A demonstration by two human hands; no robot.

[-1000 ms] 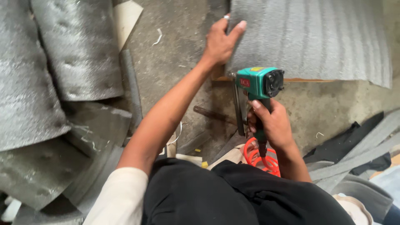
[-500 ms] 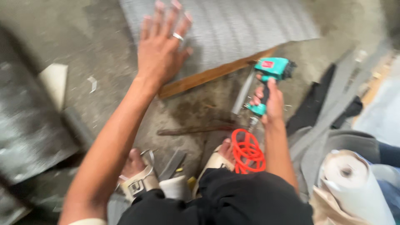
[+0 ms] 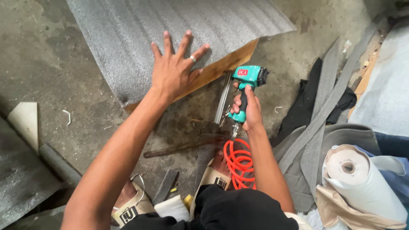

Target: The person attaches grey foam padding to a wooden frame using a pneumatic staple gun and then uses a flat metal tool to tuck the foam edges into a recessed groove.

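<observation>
My L hand point(image 3: 174, 72) flat, fingers splayed, pins grey foam sheet point(image 3: 170, 25) on wood board point(image 3: 221, 68); R hand point(image 3: 247, 111) clamps teal staple gun point(image 3: 246, 87) at edge.

Colours: grey sheet, teal tool, orange hose.

Foam sheet point(image 3: 170, 25): silver-grey, fine ribbed texture; wooden board point(image 3: 221, 68) under it tan-brown. Staple gun point(image 3: 247, 91): teal body, black grip, red label patch, silver magazine. Coiled air hose point(image 3: 239, 164): bright orange. Floor point(image 3: 42, 64): mottled grey concrete with dark stains. Fabric roll point(image 3: 362, 183): off-white over beige. Ring point(image 3: 192, 58) on left hand point(image 3: 172, 72): silver.
</observation>
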